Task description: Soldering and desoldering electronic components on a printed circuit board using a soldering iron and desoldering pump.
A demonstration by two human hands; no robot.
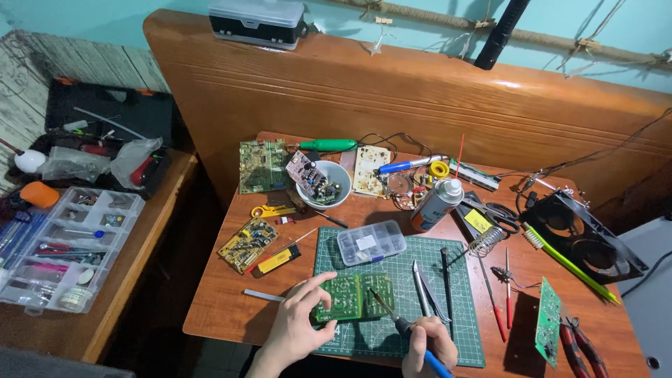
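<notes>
Two bare hands are being used over a green cutting mat (420, 329). A green circuit board (352, 296), lying on the mat, is being gripped at its left edge by the left hand (297, 325). A soldering iron (402, 329) is being clasped by the right hand (432, 345), its tip being pressed onto the board. Tweezers (422, 288) are lying just beside.

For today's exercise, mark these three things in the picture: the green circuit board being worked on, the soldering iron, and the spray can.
Green circuit board (350, 297), head view: middle of its top face.
Soldering iron (400, 324), head view: dark collar just above the right hand's grip.
Spray can (435, 206), head view: side of its body.
</notes>
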